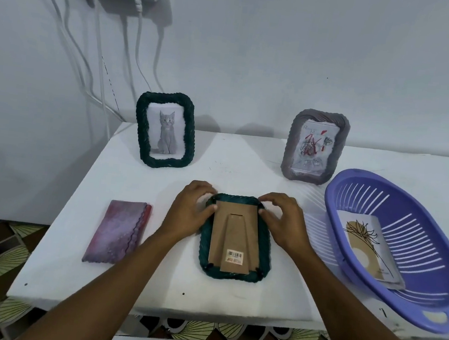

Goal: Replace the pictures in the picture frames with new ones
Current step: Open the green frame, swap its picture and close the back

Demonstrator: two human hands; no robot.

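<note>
A dark green picture frame point(232, 274) lies face down in the middle of the white table point(148, 287), its brown backing board and stand up, a barcode sticker near its near edge. My left hand point(190, 210) grips its far left corner, thumb on the backing board. My right hand point(282, 221) grips the far right corner in the same way. A second green frame point(165, 129) with a cat picture stands at the back left. A grey frame point(314, 146) with a flower picture stands at the back right. A new flower picture point(368, 247) lies in the purple basket point(426, 302).
A pink-purple cloth pouch point(119, 232) lies on the table to the left of the flat frame. The purple basket overhangs the table's right front. White cables point(100, 71) hang down the wall at the back left from a socket. Patterned floor shows below the table's front edge.
</note>
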